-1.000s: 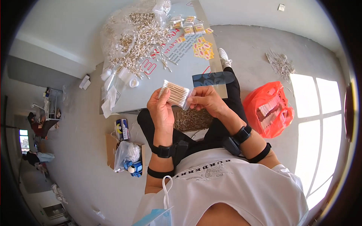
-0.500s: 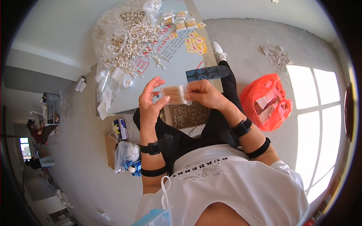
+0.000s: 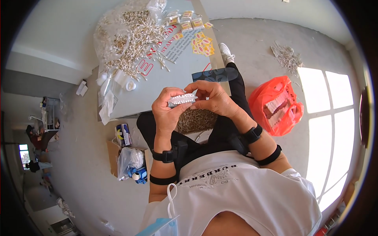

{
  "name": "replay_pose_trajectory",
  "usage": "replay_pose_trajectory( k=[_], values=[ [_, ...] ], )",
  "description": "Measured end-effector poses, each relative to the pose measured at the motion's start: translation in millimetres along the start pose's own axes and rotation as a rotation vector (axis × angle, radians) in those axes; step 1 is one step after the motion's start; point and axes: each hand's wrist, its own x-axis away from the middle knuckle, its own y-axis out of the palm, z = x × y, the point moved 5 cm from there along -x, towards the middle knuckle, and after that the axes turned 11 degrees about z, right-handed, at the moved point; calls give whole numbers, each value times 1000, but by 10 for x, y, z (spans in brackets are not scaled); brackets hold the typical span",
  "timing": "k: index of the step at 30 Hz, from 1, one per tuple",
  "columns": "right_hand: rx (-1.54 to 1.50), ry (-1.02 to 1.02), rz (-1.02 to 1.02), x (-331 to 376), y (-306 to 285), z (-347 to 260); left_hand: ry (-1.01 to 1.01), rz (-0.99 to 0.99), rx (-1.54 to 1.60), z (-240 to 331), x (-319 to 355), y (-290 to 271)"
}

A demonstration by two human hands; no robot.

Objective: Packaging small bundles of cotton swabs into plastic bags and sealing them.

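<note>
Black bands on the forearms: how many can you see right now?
4. Two on the left arm: a wrist band and a thinner band nearer the elbow. Two on the right arm: a wrist band and a thinner band behind it.

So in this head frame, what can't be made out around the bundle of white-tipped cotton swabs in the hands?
- Bundle of white-tipped cotton swabs: stick ends hidden by left hand and right hand.
- Swab count: too small.
- Orange plastic bag: contents blurred.
- Tan heap in lap: partly behind hands.
</note>
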Motion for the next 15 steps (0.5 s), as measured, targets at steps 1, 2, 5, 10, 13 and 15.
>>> replay_pose_trajectory(
  k=[1, 2, 5, 10, 13, 15],
  values=[
    [0, 0, 2, 10, 27, 21, 0, -2, 0, 21, 0, 12],
    [27, -78, 43, 14, 35, 2, 72, -12, -23, 80, 6, 26],
    [75, -196, 84, 18, 27, -81, 204, -10, -104, 240, -10, 18],
    [86, -284, 113, 45, 18, -185, 288, 21, -190, 406, -29, -7],
    [129, -331, 126, 60, 18, -221, 392, 12, -274, 514, -28, 23],
    [119, -412, 166, 84, 21, -273, 438, 37, -291, 566, -20, 36]
  ],
)
